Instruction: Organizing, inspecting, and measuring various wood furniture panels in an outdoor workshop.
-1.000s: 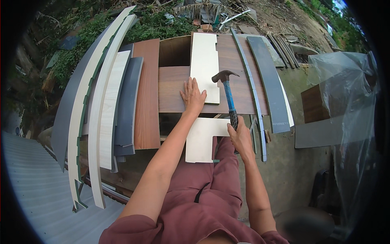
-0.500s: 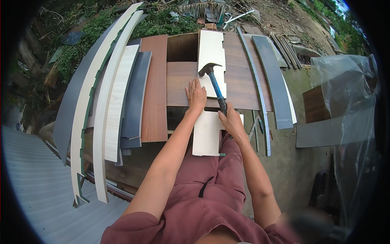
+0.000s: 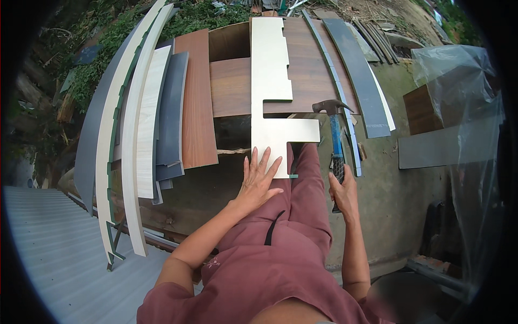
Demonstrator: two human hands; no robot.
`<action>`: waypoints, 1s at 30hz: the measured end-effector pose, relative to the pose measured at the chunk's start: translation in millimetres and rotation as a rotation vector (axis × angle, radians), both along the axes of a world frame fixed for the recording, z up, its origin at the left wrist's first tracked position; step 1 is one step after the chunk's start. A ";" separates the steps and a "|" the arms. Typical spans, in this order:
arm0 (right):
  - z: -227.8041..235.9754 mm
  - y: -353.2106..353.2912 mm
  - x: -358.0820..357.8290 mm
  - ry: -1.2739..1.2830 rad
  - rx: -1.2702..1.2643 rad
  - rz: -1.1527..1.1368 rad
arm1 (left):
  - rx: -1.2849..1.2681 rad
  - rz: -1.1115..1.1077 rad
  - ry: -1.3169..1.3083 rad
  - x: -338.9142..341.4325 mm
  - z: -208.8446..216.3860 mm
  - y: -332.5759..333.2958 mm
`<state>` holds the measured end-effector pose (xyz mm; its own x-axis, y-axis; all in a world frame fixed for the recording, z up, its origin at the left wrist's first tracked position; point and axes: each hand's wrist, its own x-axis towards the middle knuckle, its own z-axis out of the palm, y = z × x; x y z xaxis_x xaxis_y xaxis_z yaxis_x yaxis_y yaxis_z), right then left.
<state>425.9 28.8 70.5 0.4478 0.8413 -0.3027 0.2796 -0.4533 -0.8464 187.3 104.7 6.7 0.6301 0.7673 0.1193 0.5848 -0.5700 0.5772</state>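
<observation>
A long cream-white board [image 3: 270, 59] with notches cut along its right edge lies over a brown wood-grain panel [image 3: 229, 86]; its near end reaches over my legs. My left hand [image 3: 260, 181] rests on that near end, fingers spread apart. In my right hand [image 3: 344, 193] is a claw hammer [image 3: 335, 135], gripped by its black and blue handle. The hammer stands head up, off to the right of the white board, its dark metal head touching nothing that I can see.
Reddish-brown [image 3: 197, 102], grey [image 3: 172, 113] and pale [image 3: 154, 124] boards lie at the left. A narrow strip [image 3: 329, 70] and a dark grey board [image 3: 356, 81] lie at the right. Beyond them, clear plastic sheeting [image 3: 453, 70] covers a brown box. Corrugated metal [image 3: 65, 243] fills the lower left.
The hammer has moved from over the white board to its right, nearer me. My left hand has slid toward me to the board's near end. The view has shifted.
</observation>
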 end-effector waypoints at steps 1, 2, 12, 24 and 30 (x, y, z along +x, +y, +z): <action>1.0 -7.3 -1.0 0.003 0.002 -0.003 | 0.042 0.010 0.025 2.0 -5.7 -2.0; 2.6 -12.4 -2.8 0.017 0.001 -0.034 | 0.088 0.019 0.051 4.1 -8.9 -1.6; -2.9 -37.1 -3.0 0.086 0.043 -0.099 | 0.177 -0.003 0.013 17.9 -16.0 21.3; -3.0 -39.3 -5.6 0.100 0.025 -0.088 | 0.215 -0.030 0.018 15.6 -11.0 28.1; -12.1 -39.1 -2.6 0.121 0.047 -0.104 | 0.122 0.165 -0.233 8.8 -0.9 68.2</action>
